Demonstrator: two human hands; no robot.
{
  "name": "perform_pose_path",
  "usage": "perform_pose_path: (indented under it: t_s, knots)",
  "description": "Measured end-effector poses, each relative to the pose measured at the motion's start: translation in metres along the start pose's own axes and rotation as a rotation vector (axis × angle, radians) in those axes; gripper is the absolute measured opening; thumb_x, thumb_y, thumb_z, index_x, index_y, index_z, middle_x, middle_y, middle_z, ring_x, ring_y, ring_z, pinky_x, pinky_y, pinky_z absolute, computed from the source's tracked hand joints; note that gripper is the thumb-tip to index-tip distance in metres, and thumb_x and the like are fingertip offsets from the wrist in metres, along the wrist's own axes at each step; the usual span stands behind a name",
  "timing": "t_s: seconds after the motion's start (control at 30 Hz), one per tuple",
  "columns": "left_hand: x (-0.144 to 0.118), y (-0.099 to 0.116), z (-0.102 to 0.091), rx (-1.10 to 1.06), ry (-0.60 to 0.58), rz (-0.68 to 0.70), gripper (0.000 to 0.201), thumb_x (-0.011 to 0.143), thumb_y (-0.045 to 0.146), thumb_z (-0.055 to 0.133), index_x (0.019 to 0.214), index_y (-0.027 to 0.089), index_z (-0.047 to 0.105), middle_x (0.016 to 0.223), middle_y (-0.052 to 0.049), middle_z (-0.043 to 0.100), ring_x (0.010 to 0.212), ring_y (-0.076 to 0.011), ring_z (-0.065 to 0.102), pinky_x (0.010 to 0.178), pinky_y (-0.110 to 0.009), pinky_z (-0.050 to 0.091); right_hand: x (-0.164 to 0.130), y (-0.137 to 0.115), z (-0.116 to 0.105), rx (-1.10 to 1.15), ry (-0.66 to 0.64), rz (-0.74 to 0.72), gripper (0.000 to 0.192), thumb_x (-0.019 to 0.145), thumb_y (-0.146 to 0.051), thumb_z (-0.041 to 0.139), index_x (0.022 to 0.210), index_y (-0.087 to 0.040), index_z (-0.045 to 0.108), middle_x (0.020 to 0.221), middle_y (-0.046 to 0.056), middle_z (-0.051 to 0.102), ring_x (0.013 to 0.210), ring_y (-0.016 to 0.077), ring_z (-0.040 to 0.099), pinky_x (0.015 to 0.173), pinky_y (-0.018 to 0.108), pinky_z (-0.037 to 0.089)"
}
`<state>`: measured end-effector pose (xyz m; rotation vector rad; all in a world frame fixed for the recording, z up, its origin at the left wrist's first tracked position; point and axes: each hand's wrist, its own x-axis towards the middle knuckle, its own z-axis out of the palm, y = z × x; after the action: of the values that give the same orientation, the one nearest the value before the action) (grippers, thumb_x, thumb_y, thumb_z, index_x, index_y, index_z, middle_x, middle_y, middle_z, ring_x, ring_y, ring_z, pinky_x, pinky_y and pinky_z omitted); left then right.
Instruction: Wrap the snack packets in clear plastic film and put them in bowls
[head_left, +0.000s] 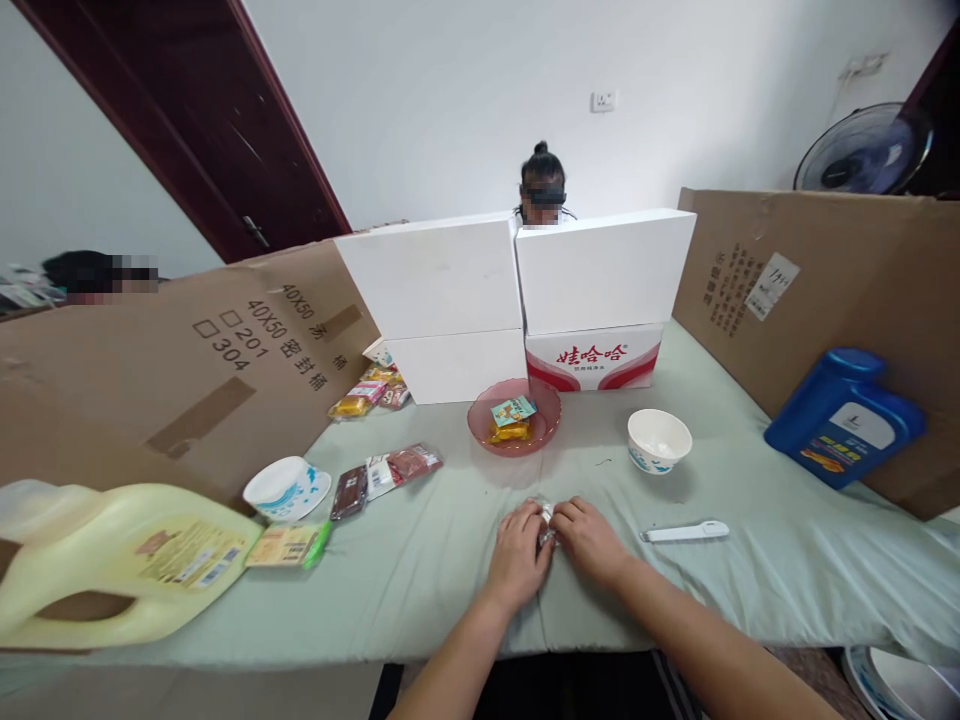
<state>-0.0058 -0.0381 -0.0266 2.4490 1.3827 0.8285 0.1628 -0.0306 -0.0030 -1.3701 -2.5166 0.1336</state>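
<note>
My left hand [517,555] and my right hand [589,540] meet low over the table, fingers closed on a small crinkled clear plastic wrapper [547,512]. Fingers cover most of it, so its contents are hidden. Beyond them stands a pink scalloped bowl [480,432] holding yellow-wrapped packets [511,430] and a light-blue printed packet [514,410]. A white paper bowl [659,438] is to the right of it. Nearer my right hand lies a white utility knife [686,533]. Several snack packets [390,473] lie to the left.
White boxes [454,300] and cardboard panels [187,370] wall the table [450,610]. At left are a yellow jug [195,550], a tipped paper bowl [281,490] and a green-edged packet [289,545]. A blue bottle [847,415] leans at right. A person [541,185] sits beyond the boxes.
</note>
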Motion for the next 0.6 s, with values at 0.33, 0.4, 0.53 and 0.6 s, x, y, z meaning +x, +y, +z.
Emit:
perform_pose_path:
  t_s: [0.33, 0.4, 0.53, 0.6]
  knots:
    - [-0.004, -0.003, 0.003, -0.022, 0.033, -0.012, 0.017, 0.08, 0.017, 0.057, 0.097, 0.02, 0.06, 0.116, -0.009, 0.059, 0.118, -0.029, 0.051, 0.098, -0.051, 0.042, -0.011, 0.111, -0.102, -0.197, 0.08, 0.489, 0.035, 0.097, -0.018, 0.031, 0.115, -0.013, 0.06, 0.123, 0.017, 0.055, 0.12, 0.0267, 0.045, 0.097, 0.038, 0.037]
    - [-0.002, -0.001, 0.002, -0.02, 0.03, -0.021, 0.019, 0.08, 0.016, 0.057, 0.098, 0.02, 0.06, 0.117, -0.009, 0.058, 0.117, -0.029, 0.051, 0.098, -0.051, 0.042, -0.007, 0.137, -0.117, -0.222, -0.012, 0.599, 0.033, 0.097, -0.02, 0.033, 0.107, -0.01, 0.063, 0.115, 0.019, 0.058, 0.114, 0.0295, 0.05, 0.092, 0.041, 0.041]
    - [-0.003, 0.006, 0.0, -0.024, 0.02, -0.035, 0.022, 0.078, 0.014, 0.057, 0.098, 0.02, 0.06, 0.117, -0.009, 0.058, 0.117, -0.0286, 0.05, 0.099, -0.05, 0.041, 0.012, 0.167, -0.116, -0.18, -0.318, 0.671, 0.021, 0.093, -0.029, 0.053, 0.103, -0.013, 0.063, 0.105, 0.01, 0.063, 0.095, 0.0211, 0.061, 0.082, 0.038, 0.05]
    - [-0.005, 0.01, 0.001, -0.025, 0.017, -0.044, 0.023, 0.077, 0.014, 0.059, 0.099, 0.02, 0.06, 0.118, -0.01, 0.058, 0.118, -0.0287, 0.05, 0.1, -0.05, 0.04, 0.023, 0.173, -0.109, -0.156, -0.422, 0.662, 0.029, 0.091, -0.036, 0.058, 0.113, -0.016, 0.059, 0.112, 0.007, 0.061, 0.095, 0.0183, 0.061, 0.082, 0.038, 0.052]
